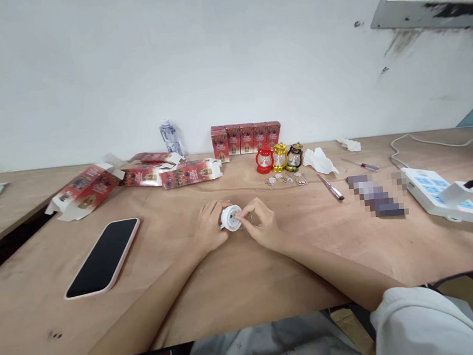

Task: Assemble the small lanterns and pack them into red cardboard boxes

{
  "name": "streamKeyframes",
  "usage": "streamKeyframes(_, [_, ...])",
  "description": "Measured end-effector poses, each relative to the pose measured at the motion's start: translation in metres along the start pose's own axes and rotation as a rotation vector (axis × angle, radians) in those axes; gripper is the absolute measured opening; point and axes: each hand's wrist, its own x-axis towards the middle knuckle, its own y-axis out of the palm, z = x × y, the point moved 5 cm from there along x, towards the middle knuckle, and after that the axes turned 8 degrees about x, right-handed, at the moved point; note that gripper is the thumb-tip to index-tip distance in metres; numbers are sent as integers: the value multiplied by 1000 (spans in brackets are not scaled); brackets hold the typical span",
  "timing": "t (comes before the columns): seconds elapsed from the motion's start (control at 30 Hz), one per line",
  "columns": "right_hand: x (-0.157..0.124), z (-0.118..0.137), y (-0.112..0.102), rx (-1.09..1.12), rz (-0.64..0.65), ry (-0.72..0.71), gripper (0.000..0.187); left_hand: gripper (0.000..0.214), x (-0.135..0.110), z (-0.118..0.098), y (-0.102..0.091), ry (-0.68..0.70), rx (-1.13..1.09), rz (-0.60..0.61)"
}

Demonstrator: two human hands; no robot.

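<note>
A white lantern [231, 219] lies on its side on the wooden table, its round base turned toward me. My left hand [211, 226] is wrapped round its left side. At the base, the pinched thumb and forefinger of my right hand [261, 222] touch the round opening; whatever sits between those fingertips is too small to make out. A thin wire handle shows beside the right fingers. Beyond my hands stand a red lantern [264, 159], a gold lantern [279, 158] and a dark bronze lantern [294, 157]. Small metal and white parts [286, 181] lie scattered before them.
Red boxes [247, 138] stand against the wall, near a water bottle [169, 138]. Opened boxes [190, 172] lie at left, behind a phone [103, 258]. To the right are crumpled tissue [320, 161], a pen-like tool [330, 187], a screwdriver [366, 165] and a power strip [440, 193].
</note>
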Motion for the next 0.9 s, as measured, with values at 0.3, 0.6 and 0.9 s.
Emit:
streamKeyframes(0.3, [3,-17,-1,145,4,213,18,31,-1,2,2,32,-23,-4])
streamKeyframes(0.6, [-6,-55,15,646,185,735,51,32,-2,-1,1,145,-24,29])
streamKeyframes(0.9, [-5,-53,9,398,240,585,37,36,1,3,-5,70,23,-46])
